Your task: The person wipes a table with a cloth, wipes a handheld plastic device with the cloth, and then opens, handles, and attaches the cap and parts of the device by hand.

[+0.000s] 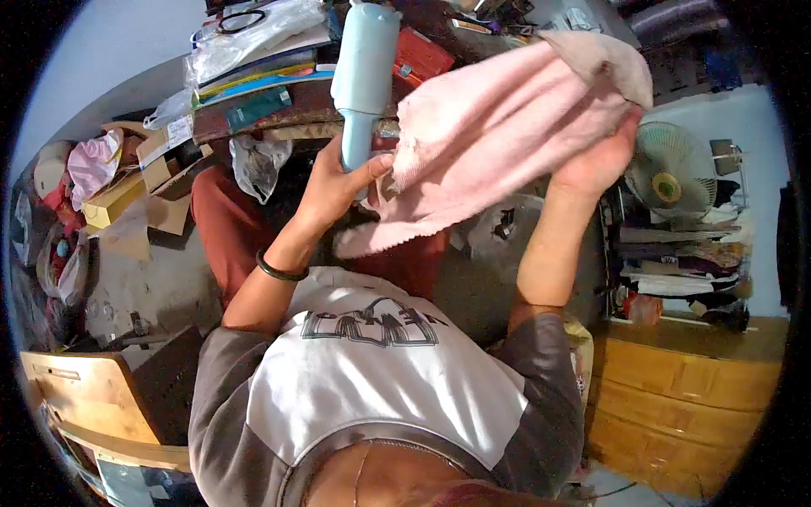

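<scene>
Pink cloth: it (498, 127) hangs slanting between the hands, above the person's lap, its upper right end raised highest; soft pale pink, finely ribbed, with creases running lengthwise, a scalloped lower left edge, a worn-looking whitish patch on the left side and a greyish-beige portion folded over at the top right.
Pale blue tool: upright beside the cloth's left edge, this tool (365, 76) has a broad, smooth, rounded body, two small bumps at its top and a narrower handle.
Left hand: closed around the tool's handle (342, 177), thumb at the cloth's edge; whether it also pinches the fabric, I cannot tell.
Right hand: gripping the cloth near its right end (600, 160), fingers partly hidden by the fabric.
Shirt print: dark block lettering across the white front of the shirt (380, 380), seen upside down and too distorted to read surely.
Carton label: a white label (179, 131) on the open carton (160, 160) at left, its print too small to read.
Around: a red box (421, 57) on the table (215, 127) behind the tool; a fan (672, 169) at right, above wooden drawers (676, 397).
</scene>
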### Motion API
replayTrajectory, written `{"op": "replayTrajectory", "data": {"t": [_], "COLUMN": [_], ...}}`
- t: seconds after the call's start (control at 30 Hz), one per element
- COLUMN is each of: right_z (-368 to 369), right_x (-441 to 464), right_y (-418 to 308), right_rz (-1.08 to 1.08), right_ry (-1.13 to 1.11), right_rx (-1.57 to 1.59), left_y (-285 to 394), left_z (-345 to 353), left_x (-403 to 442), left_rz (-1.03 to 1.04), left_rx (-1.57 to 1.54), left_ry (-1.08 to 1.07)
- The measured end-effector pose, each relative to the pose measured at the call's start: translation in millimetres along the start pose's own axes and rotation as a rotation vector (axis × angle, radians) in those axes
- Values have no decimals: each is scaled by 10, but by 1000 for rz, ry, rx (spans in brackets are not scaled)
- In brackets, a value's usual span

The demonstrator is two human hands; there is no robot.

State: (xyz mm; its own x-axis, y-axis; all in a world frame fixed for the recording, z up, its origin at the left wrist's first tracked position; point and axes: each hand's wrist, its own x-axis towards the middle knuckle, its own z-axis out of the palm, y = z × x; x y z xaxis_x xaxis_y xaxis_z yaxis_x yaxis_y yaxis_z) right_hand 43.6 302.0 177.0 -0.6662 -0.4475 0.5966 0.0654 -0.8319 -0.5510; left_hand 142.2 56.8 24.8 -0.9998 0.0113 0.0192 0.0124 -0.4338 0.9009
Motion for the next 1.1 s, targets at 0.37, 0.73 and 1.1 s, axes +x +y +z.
{"op": "replayTrajectory", "data": {"t": [0.37,0.73,1.1], "right_z": [128,-910,-111], "right_x": [25,-1026,-1425], "right_y": [399,615,1518], "right_rz": [-103,1012,541], "right_ry": [795,360,103], "right_rx": [-565,-1619,-1216], "left_y": [174,688,716], "left_z": [70,251,409], "left_x": [-45,111,114], "left_rz": [44,86,185], "left_rx": [133,52,176], "left_ry": [68,-58,-102]}}
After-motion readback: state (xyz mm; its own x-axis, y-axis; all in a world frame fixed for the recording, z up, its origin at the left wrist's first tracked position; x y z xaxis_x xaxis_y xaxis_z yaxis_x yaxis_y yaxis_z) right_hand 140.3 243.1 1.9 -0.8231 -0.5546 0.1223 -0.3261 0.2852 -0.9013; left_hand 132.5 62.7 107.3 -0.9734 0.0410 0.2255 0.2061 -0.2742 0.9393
